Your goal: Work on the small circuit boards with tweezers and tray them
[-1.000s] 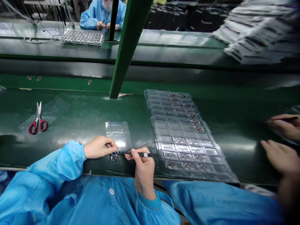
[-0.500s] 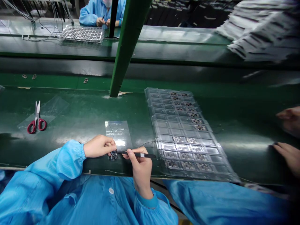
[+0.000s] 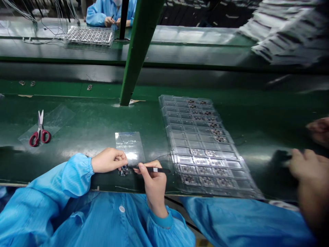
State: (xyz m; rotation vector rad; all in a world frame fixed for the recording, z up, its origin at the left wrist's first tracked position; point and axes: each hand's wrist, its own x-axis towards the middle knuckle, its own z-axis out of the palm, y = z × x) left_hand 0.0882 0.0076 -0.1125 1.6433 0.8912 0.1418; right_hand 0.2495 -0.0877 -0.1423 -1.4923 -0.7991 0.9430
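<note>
Pinched fingers of my left hand [image 3: 109,160] hold a small circuit board [image 3: 123,170] low over the near edge of the green bench. My right hand [image 3: 155,178] grips black tweezers [image 3: 156,169] like a pen, their tips pointing left at the board. Whether the tips touch it or grip a part I cannot tell. Just beyond my hands lies a clear plastic sheet [image 3: 131,145]. To the right, a clear compartment tray [image 3: 182,135] holds many small boards in some of its pockets.
Red-handled scissors [image 3: 40,132] rest on a clear bag at the left. A green post [image 3: 138,51] rises in front of me. A neighbour's blurred hand [image 3: 305,168] works at the right. Another person [image 3: 110,15] sits across, beside a second tray [image 3: 88,36].
At the right, the neighbour's nearer hand has moved left and further into view, with something dark by its fingers. My hands, board and tweezers look nearly the same.
</note>
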